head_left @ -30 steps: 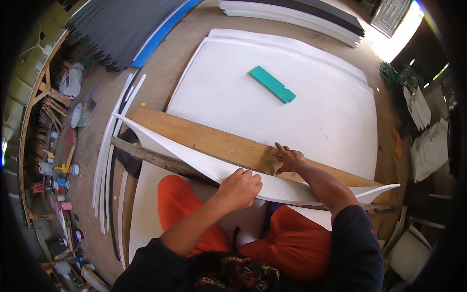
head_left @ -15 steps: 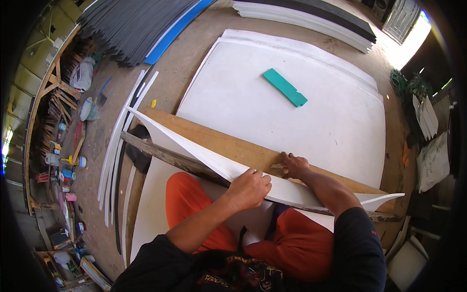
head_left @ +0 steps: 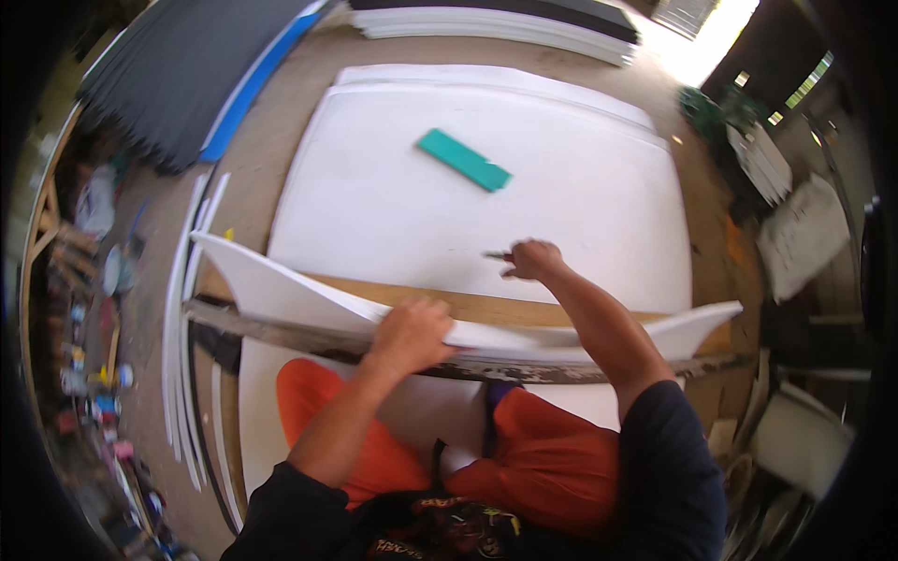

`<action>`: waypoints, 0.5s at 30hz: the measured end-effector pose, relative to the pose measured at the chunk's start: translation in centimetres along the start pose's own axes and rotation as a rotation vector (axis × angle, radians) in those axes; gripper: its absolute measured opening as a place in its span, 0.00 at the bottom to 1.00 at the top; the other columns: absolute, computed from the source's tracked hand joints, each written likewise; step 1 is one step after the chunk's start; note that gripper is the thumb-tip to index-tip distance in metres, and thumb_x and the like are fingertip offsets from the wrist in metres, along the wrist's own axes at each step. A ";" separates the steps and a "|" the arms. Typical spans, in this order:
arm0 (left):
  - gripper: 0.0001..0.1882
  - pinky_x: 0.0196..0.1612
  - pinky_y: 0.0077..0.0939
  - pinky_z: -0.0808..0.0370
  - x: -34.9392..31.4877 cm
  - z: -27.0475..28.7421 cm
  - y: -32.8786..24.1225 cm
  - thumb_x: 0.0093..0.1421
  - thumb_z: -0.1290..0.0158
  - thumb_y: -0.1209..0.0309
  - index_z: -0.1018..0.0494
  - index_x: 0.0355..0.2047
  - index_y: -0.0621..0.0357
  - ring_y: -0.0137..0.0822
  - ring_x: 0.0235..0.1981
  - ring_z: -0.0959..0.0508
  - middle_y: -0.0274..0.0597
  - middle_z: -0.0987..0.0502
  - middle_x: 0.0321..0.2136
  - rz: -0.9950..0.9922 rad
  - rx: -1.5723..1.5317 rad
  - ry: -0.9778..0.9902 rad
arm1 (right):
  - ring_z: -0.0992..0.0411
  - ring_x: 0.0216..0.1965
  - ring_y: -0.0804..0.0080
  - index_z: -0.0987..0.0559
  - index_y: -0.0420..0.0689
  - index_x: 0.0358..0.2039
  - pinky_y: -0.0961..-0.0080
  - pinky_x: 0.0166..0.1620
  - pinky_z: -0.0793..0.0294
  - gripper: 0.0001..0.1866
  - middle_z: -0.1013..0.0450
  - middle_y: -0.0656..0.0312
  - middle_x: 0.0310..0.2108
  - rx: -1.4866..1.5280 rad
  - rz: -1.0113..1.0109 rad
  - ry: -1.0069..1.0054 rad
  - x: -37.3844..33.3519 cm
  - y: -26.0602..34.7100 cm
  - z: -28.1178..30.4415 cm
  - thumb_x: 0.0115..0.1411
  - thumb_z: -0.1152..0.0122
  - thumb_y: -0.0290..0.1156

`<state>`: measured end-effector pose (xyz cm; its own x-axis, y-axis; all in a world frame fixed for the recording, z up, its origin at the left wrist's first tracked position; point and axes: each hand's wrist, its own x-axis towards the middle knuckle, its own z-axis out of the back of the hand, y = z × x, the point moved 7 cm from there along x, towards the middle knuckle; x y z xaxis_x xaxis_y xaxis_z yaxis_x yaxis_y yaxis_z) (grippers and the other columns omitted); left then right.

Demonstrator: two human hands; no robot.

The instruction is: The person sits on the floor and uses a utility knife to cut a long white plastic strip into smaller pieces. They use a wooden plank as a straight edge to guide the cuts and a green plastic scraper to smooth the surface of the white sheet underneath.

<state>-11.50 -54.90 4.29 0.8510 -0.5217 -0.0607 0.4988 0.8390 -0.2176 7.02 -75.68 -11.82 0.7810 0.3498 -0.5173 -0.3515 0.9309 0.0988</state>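
My left hand (head_left: 412, 334) is closed over the edge of a long white foam-like strip (head_left: 281, 285). The strip bends, with both its ends rising. It lies along a brown wooden board (head_left: 486, 309) and a worn, dark-stained wooden beam (head_left: 271, 329) in front of my legs. Beyond the strip, my right hand (head_left: 533, 260) is closed on a thin, dark, blade-like tool (head_left: 499, 255); blur hides its exact kind. The tool points left, over a stack of large white sheets (head_left: 599, 224). On that stack lies a green, notched flat piece (head_left: 463, 160).
Dark sheets (head_left: 187, 75) with a blue edge are piled at the far left. Another white and black stack (head_left: 496, 28) stands at the back. Long white strips (head_left: 178, 374) lie on the floor to the left, near cluttered jars and tools. A white sack (head_left: 804, 234) is at the right.
My right hand has left the board and strip and moved forward over the white sheets, the dark tool now showing. My left hand stays on the strip. The whole view has shifted.
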 end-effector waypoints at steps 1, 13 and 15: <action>0.19 0.43 0.42 0.21 0.5 0.2 1.0 0.50 0.29 0.48 0.16 0.31 0.48 0.44 0.39 0.19 0.37 0.20 0.33 0.000 -0.009 -0.139 | 0.19 0.52 0.60 0.14 0.57 0.42 0.58 0.53 0.21 0.26 0.16 0.63 0.44 -0.007 -0.058 -0.044 -0.3 -0.3 2.6 0.57 0.28 0.65; 0.62 0.73 0.78 0.55 7.5 -14.6 8.2 0.57 0.37 0.33 0.60 0.82 0.31 0.63 0.81 0.69 0.52 0.72 0.82 0.446 0.058 -0.055 | 0.17 0.38 0.41 0.24 0.40 0.45 0.48 0.37 0.16 0.22 0.28 0.44 0.49 0.356 -0.299 -0.632 -10.9 -9.1 7.6 0.68 0.34 0.48; 0.61 0.72 0.80 0.54 7.6 -16.7 7.5 0.57 0.40 0.29 0.60 0.82 0.28 0.62 0.81 0.68 0.51 0.71 0.82 0.532 0.008 0.092 | 0.17 0.39 0.43 0.27 0.47 0.58 0.48 0.36 0.16 0.28 0.33 0.42 0.60 0.400 -0.342 -0.630 -11.7 -11.6 3.7 0.67 0.34 0.51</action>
<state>-4.03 -55.11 -14.04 0.9686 -0.0351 -0.2461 0.0039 0.9920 -0.1262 3.85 -90.16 -3.75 0.9969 -0.0776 -0.0109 0.0759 0.9219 0.3799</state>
